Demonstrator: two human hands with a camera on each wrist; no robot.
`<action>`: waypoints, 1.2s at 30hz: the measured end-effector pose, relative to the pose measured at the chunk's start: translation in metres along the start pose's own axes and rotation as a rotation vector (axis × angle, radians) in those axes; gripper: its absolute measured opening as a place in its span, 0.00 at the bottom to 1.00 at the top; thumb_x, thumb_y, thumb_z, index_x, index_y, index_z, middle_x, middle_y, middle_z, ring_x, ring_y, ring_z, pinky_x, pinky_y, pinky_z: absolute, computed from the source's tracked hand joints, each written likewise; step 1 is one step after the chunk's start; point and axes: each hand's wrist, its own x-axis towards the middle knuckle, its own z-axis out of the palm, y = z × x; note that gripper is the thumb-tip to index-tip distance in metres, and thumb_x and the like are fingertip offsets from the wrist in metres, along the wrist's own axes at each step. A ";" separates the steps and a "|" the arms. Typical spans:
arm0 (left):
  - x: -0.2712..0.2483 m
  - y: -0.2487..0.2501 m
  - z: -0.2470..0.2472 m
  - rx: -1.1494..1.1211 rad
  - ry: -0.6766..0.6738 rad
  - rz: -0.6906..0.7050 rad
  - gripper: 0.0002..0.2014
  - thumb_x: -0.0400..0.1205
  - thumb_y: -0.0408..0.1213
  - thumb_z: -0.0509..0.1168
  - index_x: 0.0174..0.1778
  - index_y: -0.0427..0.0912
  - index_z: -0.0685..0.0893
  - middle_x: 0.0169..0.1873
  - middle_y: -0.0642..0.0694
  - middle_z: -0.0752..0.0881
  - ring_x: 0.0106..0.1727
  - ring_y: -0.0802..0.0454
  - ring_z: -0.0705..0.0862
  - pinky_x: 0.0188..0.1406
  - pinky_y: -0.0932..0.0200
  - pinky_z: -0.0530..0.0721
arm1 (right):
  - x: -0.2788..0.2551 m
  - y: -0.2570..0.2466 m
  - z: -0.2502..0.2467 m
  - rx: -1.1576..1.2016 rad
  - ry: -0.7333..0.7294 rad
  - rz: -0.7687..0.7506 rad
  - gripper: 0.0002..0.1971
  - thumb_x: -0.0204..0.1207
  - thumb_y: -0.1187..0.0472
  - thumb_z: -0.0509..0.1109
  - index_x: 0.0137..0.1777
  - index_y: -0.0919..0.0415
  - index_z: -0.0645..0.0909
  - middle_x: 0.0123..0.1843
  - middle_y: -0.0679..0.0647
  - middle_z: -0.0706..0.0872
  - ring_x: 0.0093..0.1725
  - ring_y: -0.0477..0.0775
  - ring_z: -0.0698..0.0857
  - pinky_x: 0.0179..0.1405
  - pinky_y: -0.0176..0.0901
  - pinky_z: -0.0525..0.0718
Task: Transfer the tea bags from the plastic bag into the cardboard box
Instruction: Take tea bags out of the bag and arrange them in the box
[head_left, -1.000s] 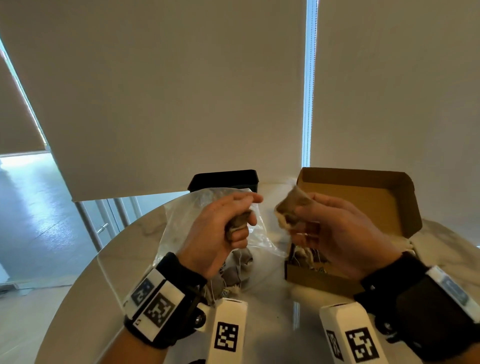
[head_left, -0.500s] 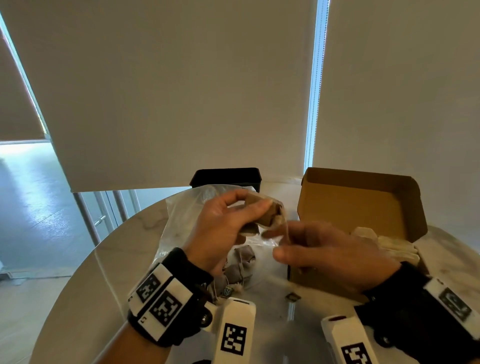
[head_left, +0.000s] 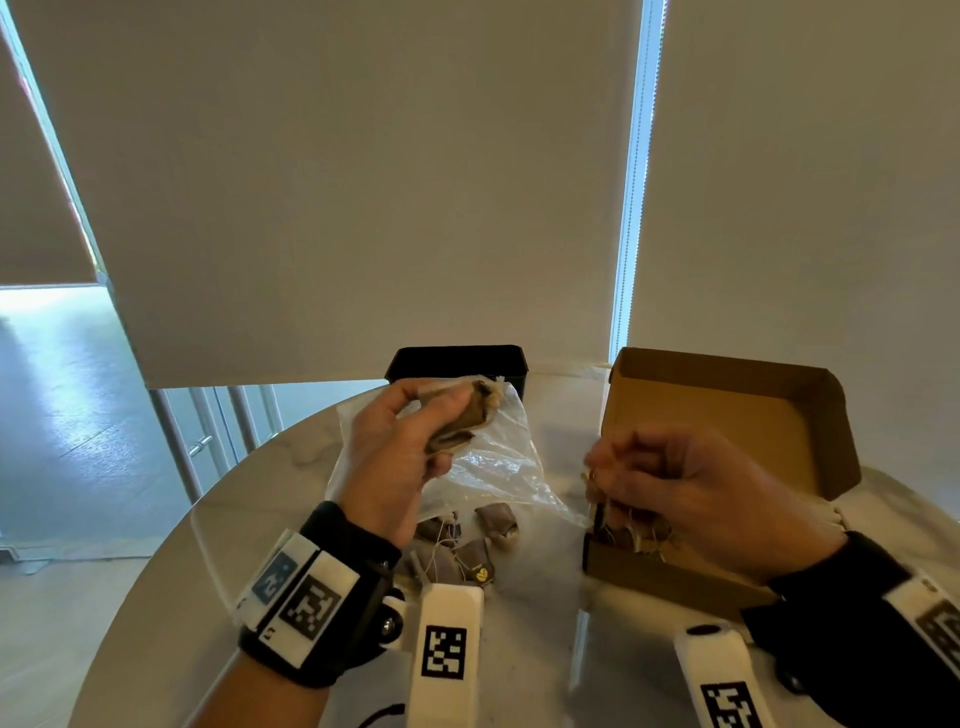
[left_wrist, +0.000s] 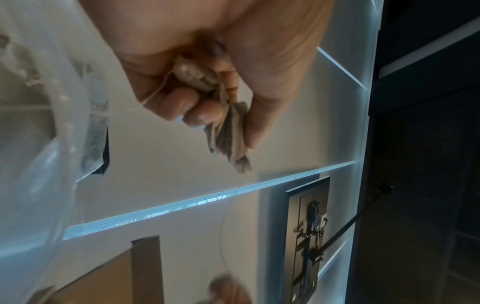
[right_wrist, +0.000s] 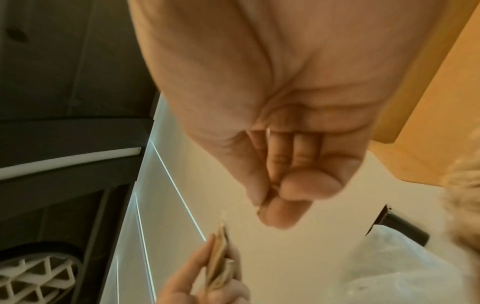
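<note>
Left hand: the left hand (head_left: 395, 457) is raised above the plastic bag (head_left: 493, 457), fingers and thumb curled round a small bunch of brown tea bags (head_left: 462, 421)
Left wrist view: shows what the head view does not, a thin string (left_wrist: 228, 205) running from the bunch (left_wrist: 228, 131) down toward the blurred right hand at the bottom edge
Right hand: the right hand (head_left: 696, 493) hovers over the near end of the cardboard box (head_left: 727, 415), thumb and fingertips pressed together
Right wrist view: close up, something thin and pale sits in that pinch (right_wrist: 270, 193); too small to name for certain
Box: open, lid flap upright, tea bags (head_left: 639, 530) lying inside under the right hand
Bag: clear, lying on the round table (head_left: 156, 571) between the hands, with more tea bags (head_left: 467, 540) near its mouth
Behind: a black container (head_left: 457, 361) at the table's far edge
</note>
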 end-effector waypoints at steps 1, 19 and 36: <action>-0.002 -0.003 0.003 0.026 -0.014 0.000 0.19 0.62 0.46 0.71 0.46 0.41 0.84 0.36 0.48 0.87 0.30 0.58 0.79 0.21 0.68 0.73 | 0.001 -0.003 0.000 0.043 0.047 -0.024 0.16 0.66 0.56 0.69 0.54 0.59 0.82 0.39 0.55 0.92 0.36 0.54 0.89 0.37 0.43 0.87; -0.019 -0.013 0.026 0.150 -0.214 0.057 0.23 0.67 0.46 0.70 0.46 0.29 0.78 0.34 0.34 0.88 0.31 0.45 0.84 0.31 0.58 0.85 | 0.022 -0.010 0.033 0.182 0.340 -0.122 0.01 0.73 0.67 0.74 0.42 0.62 0.86 0.39 0.57 0.91 0.38 0.53 0.90 0.34 0.37 0.88; -0.009 -0.019 0.012 0.230 -0.186 0.002 0.09 0.75 0.19 0.67 0.43 0.37 0.83 0.41 0.42 0.91 0.35 0.50 0.82 0.32 0.62 0.82 | 0.019 -0.004 -0.064 -0.739 0.154 0.280 0.03 0.76 0.60 0.74 0.44 0.51 0.84 0.43 0.47 0.86 0.40 0.43 0.83 0.36 0.32 0.75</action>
